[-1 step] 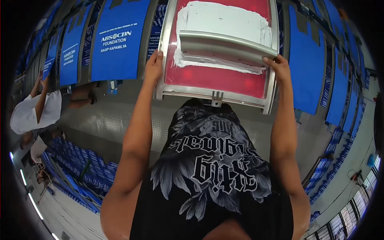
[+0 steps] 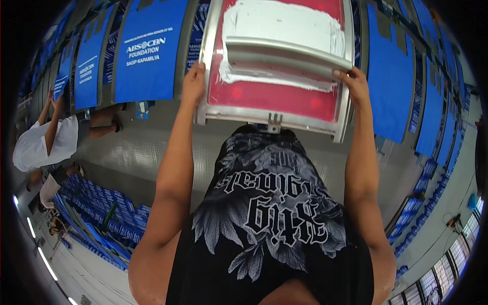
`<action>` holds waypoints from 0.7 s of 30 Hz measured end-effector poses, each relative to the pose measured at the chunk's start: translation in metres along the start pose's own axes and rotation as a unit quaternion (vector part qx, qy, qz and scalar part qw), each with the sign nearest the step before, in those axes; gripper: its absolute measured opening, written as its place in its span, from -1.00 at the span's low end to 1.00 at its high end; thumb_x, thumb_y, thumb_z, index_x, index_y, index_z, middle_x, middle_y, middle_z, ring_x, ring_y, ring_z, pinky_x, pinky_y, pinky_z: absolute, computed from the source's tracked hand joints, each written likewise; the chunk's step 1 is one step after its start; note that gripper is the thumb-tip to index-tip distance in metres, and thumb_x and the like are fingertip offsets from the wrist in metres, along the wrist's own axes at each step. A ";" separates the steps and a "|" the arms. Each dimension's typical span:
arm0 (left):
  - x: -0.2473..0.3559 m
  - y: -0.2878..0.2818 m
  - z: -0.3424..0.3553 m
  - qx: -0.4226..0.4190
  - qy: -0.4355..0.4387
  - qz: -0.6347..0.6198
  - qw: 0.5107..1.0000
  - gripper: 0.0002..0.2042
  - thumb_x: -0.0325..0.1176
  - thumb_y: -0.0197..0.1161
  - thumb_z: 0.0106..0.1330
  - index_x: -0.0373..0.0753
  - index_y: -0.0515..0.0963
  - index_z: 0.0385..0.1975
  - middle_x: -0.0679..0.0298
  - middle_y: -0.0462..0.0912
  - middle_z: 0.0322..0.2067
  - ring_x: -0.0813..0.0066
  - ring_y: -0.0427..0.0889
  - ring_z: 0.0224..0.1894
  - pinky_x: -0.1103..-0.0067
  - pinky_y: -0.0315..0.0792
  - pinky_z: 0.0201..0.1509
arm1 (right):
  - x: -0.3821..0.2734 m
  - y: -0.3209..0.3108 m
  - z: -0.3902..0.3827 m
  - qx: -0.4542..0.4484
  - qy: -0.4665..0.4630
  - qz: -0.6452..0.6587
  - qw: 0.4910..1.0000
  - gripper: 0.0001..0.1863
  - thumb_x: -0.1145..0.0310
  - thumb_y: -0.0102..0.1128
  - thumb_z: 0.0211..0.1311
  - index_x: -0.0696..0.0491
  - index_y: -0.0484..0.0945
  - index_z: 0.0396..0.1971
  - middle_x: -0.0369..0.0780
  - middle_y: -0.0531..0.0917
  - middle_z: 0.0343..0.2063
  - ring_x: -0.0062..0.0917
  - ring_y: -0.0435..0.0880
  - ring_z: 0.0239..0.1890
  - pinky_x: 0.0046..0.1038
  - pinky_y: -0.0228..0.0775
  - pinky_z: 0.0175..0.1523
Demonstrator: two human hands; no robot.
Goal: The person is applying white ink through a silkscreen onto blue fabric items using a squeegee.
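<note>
I hold a metal-framed printing screen [image 2: 277, 122] with red mesh in front of me, over a long table. My left hand [image 2: 193, 81] grips its left rail and my right hand [image 2: 354, 84] grips its right rail. A wide metal squeegee [image 2: 284, 53] lies across the screen between my hands. Thick white ink [image 2: 284, 20] covers the mesh beyond the squeegee, and a thin smear sits just below it. The near part of the red mesh is bare.
Blue fabric pieces [image 2: 147, 51] with white print lie in rows to the left, and plain blue ones [image 2: 391, 86] to the right. A person in a white shirt [image 2: 40, 142] works at the far left. Stacks of blue pieces [image 2: 101, 213] sit lower left.
</note>
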State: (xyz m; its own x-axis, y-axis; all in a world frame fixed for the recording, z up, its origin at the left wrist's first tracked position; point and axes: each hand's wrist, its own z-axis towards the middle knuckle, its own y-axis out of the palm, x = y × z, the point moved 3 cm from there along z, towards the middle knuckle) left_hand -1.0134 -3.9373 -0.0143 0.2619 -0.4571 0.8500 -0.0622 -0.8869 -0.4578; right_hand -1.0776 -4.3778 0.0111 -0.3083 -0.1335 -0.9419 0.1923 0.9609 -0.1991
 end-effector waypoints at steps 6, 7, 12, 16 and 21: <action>-0.019 0.004 0.000 -0.002 0.025 0.003 1.000 -0.48 0.00 -0.05 0.37 -0.27 0.33 0.17 0.06 0.45 0.09 0.32 0.41 0.14 0.54 0.24 0.19 | 0.020 -0.004 -0.003 -0.020 0.009 0.029 0.999 -0.63 0.36 0.45 -0.12 0.16 0.62 -0.25 -0.26 0.64 -0.36 -0.62 0.55 -0.30 -0.56 0.34 -0.11; -0.021 0.005 0.000 -0.003 0.026 0.001 1.000 -0.48 0.00 -0.05 0.37 -0.27 0.33 0.17 0.06 0.45 0.09 0.32 0.41 0.14 0.54 0.24 0.19 | 0.020 -0.003 -0.006 -0.013 0.001 0.037 0.999 -0.63 0.36 0.45 -0.12 0.15 0.62 -0.25 -0.25 0.64 -0.35 -0.62 0.56 -0.30 -0.57 0.34 -0.11; -0.024 0.003 0.003 0.013 0.033 0.176 0.984 -0.45 -0.01 0.07 0.30 -0.27 0.32 0.17 -0.04 0.42 0.05 0.08 0.39 0.11 0.39 0.23 0.20 | 0.017 -0.004 -0.008 -0.036 0.048 -0.022 0.998 -0.62 0.40 0.41 -0.13 0.17 0.60 -0.22 -0.25 0.64 -0.31 -0.59 0.56 -0.28 -0.56 0.35 -0.07; 0.068 -0.001 -0.040 -0.004 0.333 0.209 0.920 -0.50 -0.16 0.29 0.12 -0.23 0.42 0.05 0.02 0.42 -0.02 0.13 0.35 0.08 0.25 0.25 0.13 | -0.018 -0.001 -0.042 -0.089 -0.014 -0.383 0.919 -0.60 0.49 0.30 -0.20 0.10 0.58 -0.20 -0.15 0.64 -0.31 -0.41 0.59 -0.21 -0.30 0.24 0.14; 0.107 0.034 -0.039 -0.232 0.348 0.398 0.817 -0.66 -0.38 0.33 -0.06 -0.21 0.54 -0.21 0.19 0.57 -0.27 0.16 0.51 -0.14 0.34 0.37 -0.07 | -0.038 0.047 -0.077 -0.069 -0.166 -0.546 0.818 -0.59 0.50 0.21 -0.26 0.03 0.56 -0.24 -0.17 0.63 -0.34 -0.28 0.56 -0.16 -0.04 0.09 0.24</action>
State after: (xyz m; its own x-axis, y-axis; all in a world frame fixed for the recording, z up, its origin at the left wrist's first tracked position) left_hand -1.0253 -4.0192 0.0712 -0.6396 -0.6853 0.3484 -0.3469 -0.1471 -0.9263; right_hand -1.1285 -4.3089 0.0581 0.0495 -0.9673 -0.2489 -0.1433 0.2397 -0.9602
